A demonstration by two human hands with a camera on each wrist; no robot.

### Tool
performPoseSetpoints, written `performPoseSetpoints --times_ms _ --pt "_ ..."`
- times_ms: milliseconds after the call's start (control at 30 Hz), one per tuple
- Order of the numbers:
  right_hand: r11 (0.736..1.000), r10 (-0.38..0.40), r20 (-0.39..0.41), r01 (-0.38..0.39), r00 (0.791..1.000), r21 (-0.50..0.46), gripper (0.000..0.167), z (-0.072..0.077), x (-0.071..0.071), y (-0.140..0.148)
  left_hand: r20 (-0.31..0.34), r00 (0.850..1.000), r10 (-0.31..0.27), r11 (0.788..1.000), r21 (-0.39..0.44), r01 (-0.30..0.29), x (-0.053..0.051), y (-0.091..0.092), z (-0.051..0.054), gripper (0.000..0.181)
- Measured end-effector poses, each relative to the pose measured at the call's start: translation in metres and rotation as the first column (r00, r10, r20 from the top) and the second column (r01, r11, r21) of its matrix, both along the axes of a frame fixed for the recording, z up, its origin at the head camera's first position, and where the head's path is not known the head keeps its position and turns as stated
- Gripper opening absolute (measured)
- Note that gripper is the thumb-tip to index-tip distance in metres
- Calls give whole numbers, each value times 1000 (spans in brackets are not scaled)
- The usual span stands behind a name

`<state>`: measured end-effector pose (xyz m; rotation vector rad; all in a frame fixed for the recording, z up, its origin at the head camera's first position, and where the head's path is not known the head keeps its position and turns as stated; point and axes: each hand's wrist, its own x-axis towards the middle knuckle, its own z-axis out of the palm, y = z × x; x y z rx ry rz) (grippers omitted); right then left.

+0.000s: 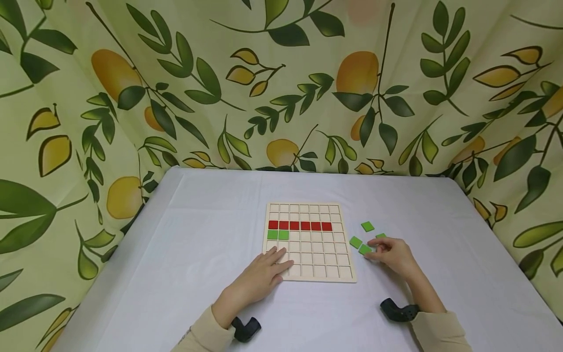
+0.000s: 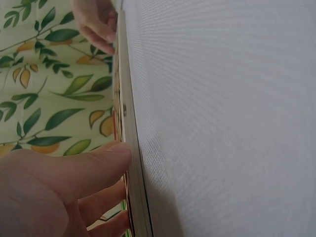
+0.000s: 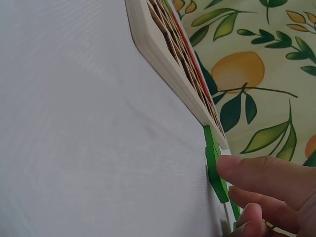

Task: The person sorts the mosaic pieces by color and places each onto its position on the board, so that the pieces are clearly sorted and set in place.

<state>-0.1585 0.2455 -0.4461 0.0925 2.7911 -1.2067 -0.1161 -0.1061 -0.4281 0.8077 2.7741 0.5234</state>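
Note:
A pale wooden grid board (image 1: 318,256) lies on the white table. A row of several red tiles (image 1: 294,225) fills one line of its cells, and two green tiles (image 1: 278,235) sit side by side below the row's left end. My left hand (image 1: 259,275) rests on the board's near left corner, its thumb (image 2: 106,160) at the edge in the left wrist view. Several loose green tiles (image 1: 367,226) lie right of the board. My right hand (image 1: 394,255) is over them with loosely bent fingers. In the right wrist view, its thumb touches a green tile (image 3: 213,165).
A white cloth (image 1: 198,220) covers the table. Behind and beside it hangs a curtain (image 1: 299,98) printed with fruit and leaves. A dark curved device is at each wrist, one at the left (image 1: 247,330) and one at the right (image 1: 398,311).

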Motion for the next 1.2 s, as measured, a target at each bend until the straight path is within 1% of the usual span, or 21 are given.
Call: performPoseSetpoints --times_ms 167,400,600,733,833,867,967,1067,1100,1200 --pt "1000 2 7 -2 1000 10 37 -2 0 2 0 1000 -5 1000 11 5 2 0 3 42" --pt "1000 -4 23 4 1000 7 34 -2 0 3 -2 1000 -5 1000 9 5 2 0 2 42" --pt "1000 -12 23 11 1000 16 32 0 1 2 -3 1000 -7 1000 5 7 2 0 3 41" --pt "1000 -13 22 12 1000 14 32 0 1 1 -1 1000 -7 1000 9 7 2 0 1 42" --pt "1000 -12 25 12 1000 11 32 0 1 2 -16 1000 -13 1000 19 13 1 -1 0 42" --pt "1000 -15 29 14 999 10 32 -1 1 2 -40 999 -21 1000 12 21 1 -1 0 42" --pt "1000 -10 31 10 999 7 33 -1 0 3 -58 998 -29 999 14 29 1 -2 -1 42" --pt "1000 -8 30 8 1000 -2 33 -1 0 3 -46 999 -24 1000 14 24 1 -1 0 42" --pt "1000 -4 27 4 1000 -5 33 -1 1 3 -22 1000 -15 1000 22 16 2 -1 1 43" --pt "1000 0 28 0 1000 -13 34 -1 1 3 -6 1000 -7 1000 11 7 2 0 2 43"
